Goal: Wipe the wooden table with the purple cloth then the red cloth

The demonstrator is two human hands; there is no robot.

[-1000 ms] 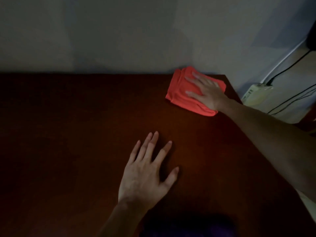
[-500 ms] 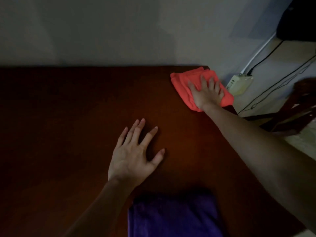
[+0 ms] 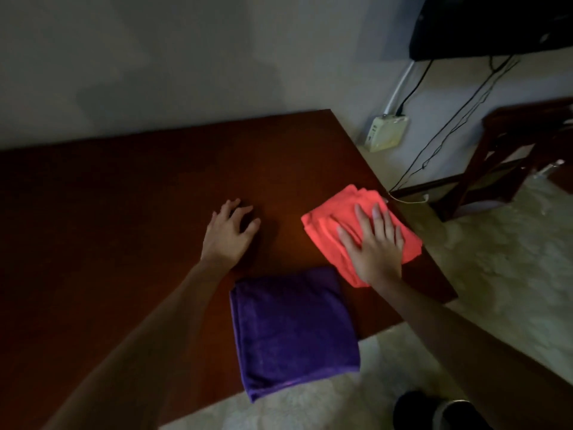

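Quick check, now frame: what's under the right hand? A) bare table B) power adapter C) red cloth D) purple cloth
C: the right hand lies flat, fingers spread, on the red cloth near the table's right edge, while the purple cloth lies folded and untouched at the near edge and the left hand rests on bare wooden table.

red cloth (image 3: 328, 231): folded, table's right edge | purple cloth (image 3: 291, 327): folded, near edge
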